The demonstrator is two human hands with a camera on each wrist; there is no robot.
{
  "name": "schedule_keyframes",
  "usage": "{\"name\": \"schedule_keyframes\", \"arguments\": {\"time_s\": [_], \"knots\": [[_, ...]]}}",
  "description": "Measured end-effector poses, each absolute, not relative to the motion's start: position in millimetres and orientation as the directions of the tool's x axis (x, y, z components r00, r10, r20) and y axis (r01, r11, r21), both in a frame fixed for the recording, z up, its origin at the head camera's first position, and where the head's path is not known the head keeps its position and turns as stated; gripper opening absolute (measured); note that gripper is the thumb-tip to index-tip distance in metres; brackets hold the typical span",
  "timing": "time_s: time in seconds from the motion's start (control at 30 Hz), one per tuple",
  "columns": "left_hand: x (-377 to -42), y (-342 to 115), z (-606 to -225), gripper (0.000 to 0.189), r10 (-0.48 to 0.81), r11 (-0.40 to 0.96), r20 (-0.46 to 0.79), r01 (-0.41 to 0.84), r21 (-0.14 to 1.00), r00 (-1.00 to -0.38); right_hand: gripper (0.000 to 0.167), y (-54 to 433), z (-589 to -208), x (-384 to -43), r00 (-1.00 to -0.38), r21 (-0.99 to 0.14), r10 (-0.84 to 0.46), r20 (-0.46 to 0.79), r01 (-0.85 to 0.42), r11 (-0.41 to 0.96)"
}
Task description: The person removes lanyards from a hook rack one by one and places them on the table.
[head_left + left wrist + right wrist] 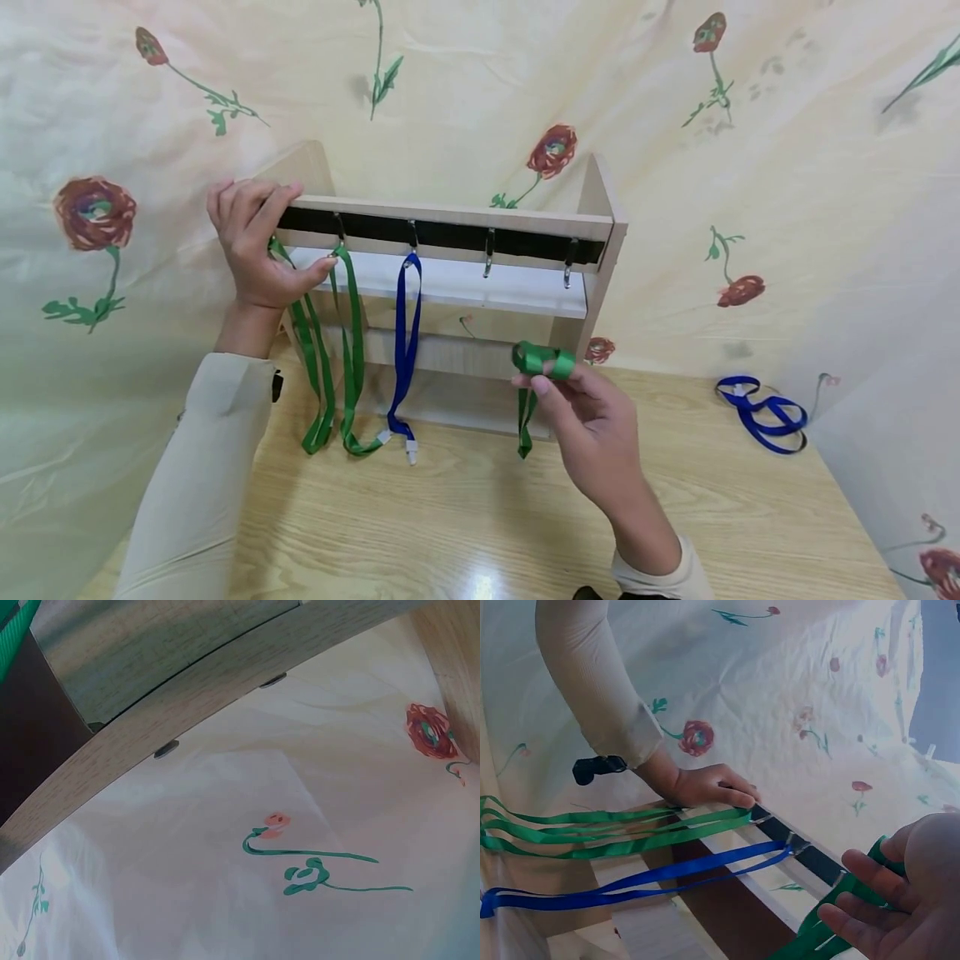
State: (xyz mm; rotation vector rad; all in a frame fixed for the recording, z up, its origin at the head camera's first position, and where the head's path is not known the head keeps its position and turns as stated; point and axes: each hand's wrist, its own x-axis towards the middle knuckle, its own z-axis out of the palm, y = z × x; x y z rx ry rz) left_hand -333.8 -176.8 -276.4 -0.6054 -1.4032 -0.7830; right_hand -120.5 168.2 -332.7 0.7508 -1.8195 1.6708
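My left hand (pixel 255 242) grips the top left corner of a small wooden rack (pixel 450 212), fingers over the rail and thumb in front. In my right hand (pixel 600 433) a looped green lanyard (pixel 558 365) is pinched between thumb and fingers, its lower end dangling. It is in front of the rack's right side, below the right-hand metal hooks (pixel 490 250). From the left hooks hang a green lanyard (pixel 303 333), a second green lanyard (pixel 354 333) and a blue lanyard (pixel 405 333). The right wrist view shows the held green lanyard (pixel 826 926) partly behind my fingers.
Another blue lanyard (pixel 776 427) lies loosely coiled on the wooden table (pixel 405 533), to the right of the rack. A flower-patterned cloth (pixel 465 100) hangs behind and at the sides. Below the rail the rack has a white shelf (pixel 487 292).
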Motion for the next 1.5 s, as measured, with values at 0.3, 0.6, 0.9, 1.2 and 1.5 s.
{"name": "schedule_keyframes", "arguments": {"time_s": [0.3,0.6,0.9,1.2,1.5], "knots": [[-327.5,-174.4,-282.7,0.103,-0.129,0.607,0.992,0.790,0.079,0.000,0.022,201.0,-325.4,-117.1,-0.603,-0.603,-0.001,0.797,-0.797,0.031],[-329.6,-174.8,-279.0,0.101,-0.145,0.610,0.989,0.788,0.080,0.012,0.011,236.9,-320.7,-133.8,-0.579,-0.598,0.159,0.800,-0.793,0.117],[-329.2,-171.7,-275.9,0.102,-0.153,0.607,0.988,0.791,0.078,0.019,0.010,283.9,-320.6,-147.9,-0.592,-0.631,0.313,0.742,-0.775,0.028],[-325.6,-168.6,-272.1,0.101,-0.164,0.600,0.986,0.797,0.066,0.042,0.021,320.2,-331.0,-166.3,-0.618,-0.701,0.457,0.639,-0.713,0.014],[-324.5,-166.5,-272.4,0.101,-0.173,0.588,0.984,0.806,0.072,0.038,0.029,346.8,-349.0,-176.2,-0.709,-0.835,0.503,0.494,-0.547,0.049]]}}
